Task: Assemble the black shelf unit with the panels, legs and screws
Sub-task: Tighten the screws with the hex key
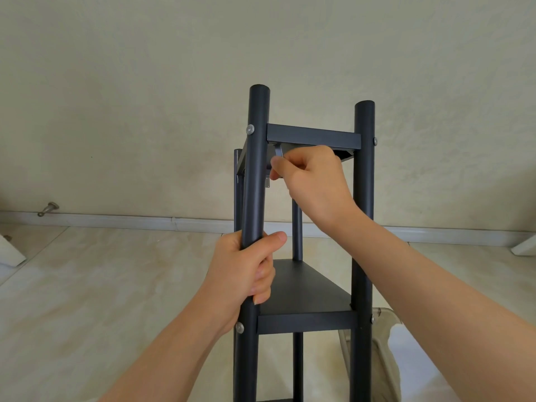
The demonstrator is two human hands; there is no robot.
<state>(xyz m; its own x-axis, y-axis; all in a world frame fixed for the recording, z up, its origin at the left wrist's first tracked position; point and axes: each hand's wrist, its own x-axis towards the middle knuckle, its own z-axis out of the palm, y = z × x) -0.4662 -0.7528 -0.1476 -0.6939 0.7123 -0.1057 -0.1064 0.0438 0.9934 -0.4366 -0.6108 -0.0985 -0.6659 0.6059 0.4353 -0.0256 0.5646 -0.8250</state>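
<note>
Head view.

Item: black shelf unit (307,322), standing upright on the tiled floor (87,285) in front of a plain wall (116,82).
- Parts seen: front left leg (256,175), front right leg (364,204), a rear leg (297,227), top panel (313,137), lower panel (301,288).
- Silver screw heads show at the joints, one at the top of the left leg (250,129), one lower down (239,327).

Left hand (246,271): fingers and thumb wrapped round the front left leg, between the two panels.

Right hand (313,181): reaches under the top panel's near left corner and pinches a grey bent key (279,152), apparently a hex key. What its tip engages is hidden.

Handling, as judged:
- Stiff painted tube and thin panels, probably light and top-heavy, so it is likely to rock while a joint is being tightened.
- The smooth finish may slip in a loose grip.
- Best held by a leg close to the joint being worked, as the left hand does, not by a panel edge.
</note>
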